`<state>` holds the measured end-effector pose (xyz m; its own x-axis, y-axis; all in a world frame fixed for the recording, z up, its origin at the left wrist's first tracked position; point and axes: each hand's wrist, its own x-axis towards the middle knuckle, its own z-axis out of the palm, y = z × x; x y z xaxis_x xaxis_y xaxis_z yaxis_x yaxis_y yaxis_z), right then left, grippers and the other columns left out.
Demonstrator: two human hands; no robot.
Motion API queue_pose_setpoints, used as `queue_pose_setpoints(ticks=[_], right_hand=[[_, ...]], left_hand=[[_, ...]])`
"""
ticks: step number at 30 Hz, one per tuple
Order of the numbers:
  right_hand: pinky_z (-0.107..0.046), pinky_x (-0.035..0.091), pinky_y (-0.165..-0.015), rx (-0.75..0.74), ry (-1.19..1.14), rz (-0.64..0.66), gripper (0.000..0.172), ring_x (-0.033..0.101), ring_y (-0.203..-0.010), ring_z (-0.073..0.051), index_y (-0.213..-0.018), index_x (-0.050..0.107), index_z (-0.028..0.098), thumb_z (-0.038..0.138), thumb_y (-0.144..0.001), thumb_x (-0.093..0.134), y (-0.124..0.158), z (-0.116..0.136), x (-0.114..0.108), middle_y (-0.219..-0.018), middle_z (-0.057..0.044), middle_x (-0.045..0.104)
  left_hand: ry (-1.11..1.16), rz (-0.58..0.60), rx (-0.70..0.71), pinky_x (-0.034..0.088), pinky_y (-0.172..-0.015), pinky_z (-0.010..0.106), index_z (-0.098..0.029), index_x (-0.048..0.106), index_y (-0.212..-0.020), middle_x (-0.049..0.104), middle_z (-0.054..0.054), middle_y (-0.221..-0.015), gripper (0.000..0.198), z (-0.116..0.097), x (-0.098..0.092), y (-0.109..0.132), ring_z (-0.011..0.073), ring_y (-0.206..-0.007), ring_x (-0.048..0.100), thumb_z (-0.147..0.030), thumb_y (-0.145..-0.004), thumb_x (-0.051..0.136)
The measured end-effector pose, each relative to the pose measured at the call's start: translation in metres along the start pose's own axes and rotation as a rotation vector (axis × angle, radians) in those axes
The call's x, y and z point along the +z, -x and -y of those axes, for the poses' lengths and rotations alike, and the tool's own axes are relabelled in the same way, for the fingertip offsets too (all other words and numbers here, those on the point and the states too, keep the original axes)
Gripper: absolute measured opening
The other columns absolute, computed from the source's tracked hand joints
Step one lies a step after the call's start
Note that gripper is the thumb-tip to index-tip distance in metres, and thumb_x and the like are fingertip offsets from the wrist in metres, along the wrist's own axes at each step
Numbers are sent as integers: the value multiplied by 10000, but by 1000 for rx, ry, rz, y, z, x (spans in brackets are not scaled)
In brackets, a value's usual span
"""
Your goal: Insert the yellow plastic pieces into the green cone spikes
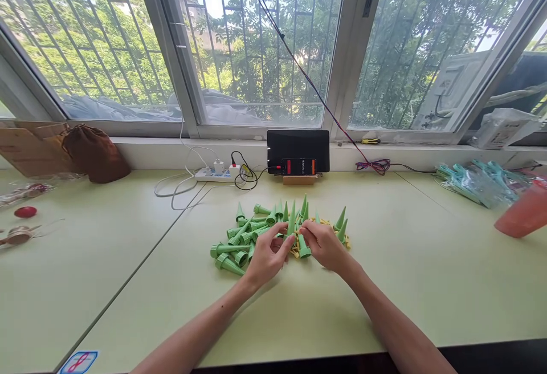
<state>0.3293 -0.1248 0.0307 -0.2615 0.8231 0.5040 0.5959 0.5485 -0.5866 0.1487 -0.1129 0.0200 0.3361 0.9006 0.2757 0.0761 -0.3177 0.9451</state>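
Observation:
My left hand (269, 253) is closed around a green plant watering spike (292, 220), whose pointed tip stands upward. Just right of it, my right hand (325, 243) pinches a small yellow piece (298, 231) against the spike's side; the fingers partly cover it. A heap of green watering spikes (256, 231) lies on the left, most on their sides. Several more spikes (341, 218) stand upright behind and beside my right hand. Small yellow pieces (347, 243) are scattered among them, partly hidden by my hands.
A phone (299, 167) leans on a black tablet (273, 149) at the back. A power strip (222, 174) with looping cables lies left of them. A brown bag (96, 154) and a red ball (25, 212) are far left; a pink container (523, 211) stands far right.

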Motion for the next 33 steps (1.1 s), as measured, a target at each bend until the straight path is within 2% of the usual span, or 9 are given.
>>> queue_pose_setpoints(ticks=[5,8,11,14,33], right_hand=[[-232,307,-539,19,13,0,324,341,-517,-121,-696,358,216,294,-1010,341,0,-1,1,-596,31,431],[-231,306,-544,25,11,6,318,352,-520,-121,-702,344,218,292,-1012,337,0,-1,1,-596,33,431],[-231,317,-556,29,1,10,312,375,-524,-120,-715,352,217,298,-1015,329,1,-1,1,-603,33,443],[-233,319,-554,35,-1,11,316,380,-520,-120,-717,361,216,303,-1017,320,1,0,1,-600,33,446],[-249,267,-524,60,70,-26,346,325,-489,-117,-681,351,214,316,-1011,323,-1,-3,3,-571,40,396]], left_hand=[[6,14,-5,439,-357,195,-184,571,-1132,614,62,-998,392,0,0,0,67,-437,550,-455,-852,609],[12,14,-5,435,-361,193,-168,565,-1152,644,32,-822,408,-1,0,-1,80,-419,542,-440,-853,617],[18,22,-7,433,-372,193,-161,556,-1167,588,-28,-614,406,-1,0,-1,90,-392,517,-427,-864,609],[23,32,-5,435,-381,195,-162,553,-1176,537,-56,-535,399,-1,0,-1,93,-380,505,-417,-874,603],[8,49,26,436,-381,182,-157,593,-1149,506,-59,-543,359,4,1,-1,94,-402,540,-388,-873,609]])
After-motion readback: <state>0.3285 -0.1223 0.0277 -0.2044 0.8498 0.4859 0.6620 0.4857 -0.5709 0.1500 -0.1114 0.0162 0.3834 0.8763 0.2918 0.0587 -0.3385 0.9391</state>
